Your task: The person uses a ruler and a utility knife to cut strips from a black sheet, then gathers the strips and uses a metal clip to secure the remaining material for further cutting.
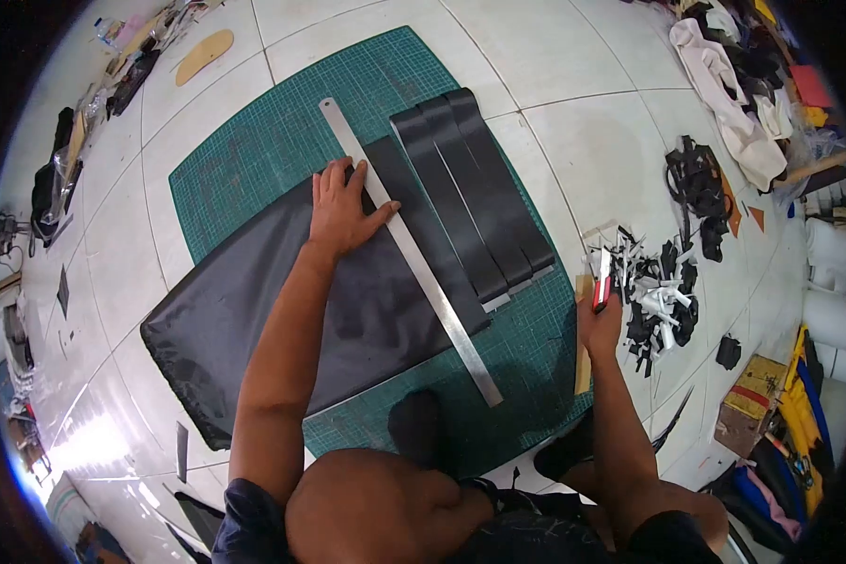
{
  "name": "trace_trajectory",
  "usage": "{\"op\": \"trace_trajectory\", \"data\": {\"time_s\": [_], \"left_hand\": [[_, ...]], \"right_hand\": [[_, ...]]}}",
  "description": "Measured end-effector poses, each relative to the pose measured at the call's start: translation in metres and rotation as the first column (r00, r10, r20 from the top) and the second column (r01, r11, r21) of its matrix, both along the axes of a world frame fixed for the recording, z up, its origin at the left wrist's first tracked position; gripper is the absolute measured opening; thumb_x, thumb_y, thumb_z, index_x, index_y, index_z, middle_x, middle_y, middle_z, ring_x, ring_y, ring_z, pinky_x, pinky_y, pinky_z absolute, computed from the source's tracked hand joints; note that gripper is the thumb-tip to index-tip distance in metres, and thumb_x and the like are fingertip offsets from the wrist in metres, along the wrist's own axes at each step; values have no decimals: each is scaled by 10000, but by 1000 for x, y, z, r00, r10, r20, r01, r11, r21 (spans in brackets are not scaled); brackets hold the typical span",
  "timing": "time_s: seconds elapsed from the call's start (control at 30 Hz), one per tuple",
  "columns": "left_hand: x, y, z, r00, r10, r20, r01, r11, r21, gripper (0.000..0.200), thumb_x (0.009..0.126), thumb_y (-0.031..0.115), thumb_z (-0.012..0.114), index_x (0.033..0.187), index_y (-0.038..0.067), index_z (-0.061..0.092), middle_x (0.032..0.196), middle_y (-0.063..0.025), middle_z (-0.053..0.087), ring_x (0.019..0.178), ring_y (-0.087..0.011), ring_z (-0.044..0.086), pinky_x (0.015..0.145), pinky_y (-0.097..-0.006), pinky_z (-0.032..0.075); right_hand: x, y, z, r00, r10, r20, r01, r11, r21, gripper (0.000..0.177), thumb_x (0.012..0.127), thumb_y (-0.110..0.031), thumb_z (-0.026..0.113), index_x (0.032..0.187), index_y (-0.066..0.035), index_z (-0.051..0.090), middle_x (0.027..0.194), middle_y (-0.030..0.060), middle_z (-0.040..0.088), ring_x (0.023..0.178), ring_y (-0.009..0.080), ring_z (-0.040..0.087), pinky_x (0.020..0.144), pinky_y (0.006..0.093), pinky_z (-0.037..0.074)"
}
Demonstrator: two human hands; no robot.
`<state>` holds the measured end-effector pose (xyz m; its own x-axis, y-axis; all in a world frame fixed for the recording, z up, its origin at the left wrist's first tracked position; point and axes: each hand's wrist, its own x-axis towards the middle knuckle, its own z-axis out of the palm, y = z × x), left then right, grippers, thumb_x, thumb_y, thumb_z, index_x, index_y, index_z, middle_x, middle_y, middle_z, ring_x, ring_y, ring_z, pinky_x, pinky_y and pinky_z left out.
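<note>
A steel ruler point(432, 282) lies slantwise across a dark sheet of material point(376, 329) on a green cutting mat point(254, 169). My left hand point(348, 211) presses on the ruler's upper part, thumb and fingers spread and touching it. My right hand point(600, 327) is closed around a red and white utility knife point(603, 282), off the mat's right edge, away from the ruler. Several cut black strips point(470, 197) lie side by side to the right of the ruler. A yellowish flat strip point(583, 371) lies beside and partly under my right hand.
A heap of black and white scraps point(663, 301) sits on the tiled floor to the right. Beyond it are black offcuts point(696, 179) and a box point(750, 404). A tan oval piece point(205, 56) lies at the upper left. My foot point(414, 428) rests on the mat.
</note>
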<state>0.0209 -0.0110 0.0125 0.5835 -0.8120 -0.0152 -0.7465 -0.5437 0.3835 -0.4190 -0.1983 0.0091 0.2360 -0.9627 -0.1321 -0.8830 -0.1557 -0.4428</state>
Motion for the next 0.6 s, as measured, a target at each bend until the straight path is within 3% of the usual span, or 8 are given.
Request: {"op": "trace_trajectory", "data": {"time_s": [0.03,0.13,0.27,0.37,0.53,0.6], "left_hand": [[2,0,-2,1000,-11,23,11,1000,8,914,800,592,723,1475,41,446,1508,-186,377,1446,-376,295,1204,-560,181],[1,3,-2,999,-31,10,31,999,18,967,768,603,749,1484,38,428,1509,-177,378,1446,-376,295,1205,-565,177],[5,5,-6,999,-45,-26,44,999,-6,1010,732,590,789,1490,40,413,1528,-171,368,1468,-381,269,1211,-566,170],[7,6,-5,996,-48,-70,46,999,-29,1057,701,578,820,1494,23,396,1548,-186,345,1485,-385,239,1214,-569,162],[2,4,3,997,-41,-59,45,998,55,1177,626,597,859,1504,-6,360,1576,-218,293,1501,-404,193,1218,-573,143],[3,3,6,997,-47,-61,51,996,70,1206,604,605,866,1506,-10,355,1584,-222,279,1505,-410,179,1219,-575,138]], "right_hand": [[0,-2,-2,999,-19,-50,19,1000,-3,416,799,-305,820,962,-3,584,922,199,609,882,377,607,783,446,478],[2,4,4,992,-51,112,46,998,48,396,809,-264,817,993,-1,587,942,194,628,879,337,634,781,406,492],[-18,-2,-29,876,-147,459,105,988,115,352,853,-201,794,1079,-19,595,928,76,646,805,200,622,732,334,501],[-3,-4,7,871,-274,408,202,956,213,352,866,-196,791,1107,-22,602,952,53,636,810,143,603,738,294,501],[65,0,89,829,-217,515,64,952,299,329,880,-181,780,1100,-12,603,943,46,634,806,114,600,721,270,502],[103,1,92,785,-220,579,-4,933,359,334,876,-179,783,1099,-11,600,924,42,631,779,114,597,692,264,497]]}}
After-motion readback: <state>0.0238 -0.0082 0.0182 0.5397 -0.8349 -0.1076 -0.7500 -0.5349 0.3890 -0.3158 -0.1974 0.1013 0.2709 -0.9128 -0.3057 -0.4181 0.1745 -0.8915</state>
